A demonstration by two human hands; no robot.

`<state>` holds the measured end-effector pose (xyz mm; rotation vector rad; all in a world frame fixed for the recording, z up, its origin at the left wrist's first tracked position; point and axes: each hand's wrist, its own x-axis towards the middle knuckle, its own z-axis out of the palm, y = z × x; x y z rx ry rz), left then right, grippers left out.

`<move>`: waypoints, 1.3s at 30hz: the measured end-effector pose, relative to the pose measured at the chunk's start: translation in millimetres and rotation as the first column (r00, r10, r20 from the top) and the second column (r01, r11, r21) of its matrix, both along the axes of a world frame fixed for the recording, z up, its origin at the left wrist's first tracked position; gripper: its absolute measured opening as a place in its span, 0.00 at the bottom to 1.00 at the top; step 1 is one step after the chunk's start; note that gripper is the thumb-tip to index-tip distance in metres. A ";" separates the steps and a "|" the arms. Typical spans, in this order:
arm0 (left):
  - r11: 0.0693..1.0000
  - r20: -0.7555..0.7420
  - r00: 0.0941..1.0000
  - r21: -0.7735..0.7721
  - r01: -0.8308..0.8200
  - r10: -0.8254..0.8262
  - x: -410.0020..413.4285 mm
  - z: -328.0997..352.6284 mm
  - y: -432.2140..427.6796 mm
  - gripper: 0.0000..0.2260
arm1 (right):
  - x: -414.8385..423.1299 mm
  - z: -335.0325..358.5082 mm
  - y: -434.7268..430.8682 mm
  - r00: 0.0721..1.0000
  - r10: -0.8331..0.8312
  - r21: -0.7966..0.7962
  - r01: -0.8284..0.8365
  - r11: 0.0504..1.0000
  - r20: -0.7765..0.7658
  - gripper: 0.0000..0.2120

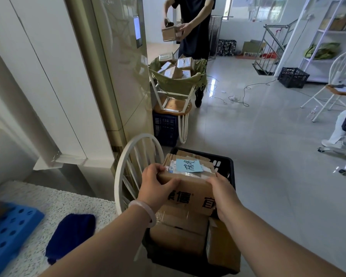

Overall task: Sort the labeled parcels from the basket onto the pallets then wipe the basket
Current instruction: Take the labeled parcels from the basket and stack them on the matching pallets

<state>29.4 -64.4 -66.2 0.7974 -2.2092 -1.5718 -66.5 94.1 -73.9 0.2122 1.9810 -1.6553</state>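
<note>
Left hand [158, 186] and right hand [224, 194] clamp opposite ends of the blue-labelled brown cardboard parcel [190, 189], topmost in the black plastic basket [226, 164]; this two-sided grip likely steadies the lift.

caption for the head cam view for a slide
Left hand and right hand grip a blue-labelled cardboard parcel atop the pile in the black basket, blue pallet at lower left.

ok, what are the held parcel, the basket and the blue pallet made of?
Parcel: brown cardboard, matte, probably corrugated, with glossy clear tape and a blue paper label on top.
Basket: black plastic, probably moulded, judging by its slotted lattice wall.
Blue pallet: likely rigid plastic, with a slight sheen and uniform round holes.
</note>
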 end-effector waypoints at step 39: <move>1.000 -0.040 0.999 -0.020 0.008 -0.009 -3.2 9.4 2.5 0.36 | 16.3 -3.0 -11.5 0.997 -0.026 -0.253 0.044 0.966 0.076 0.48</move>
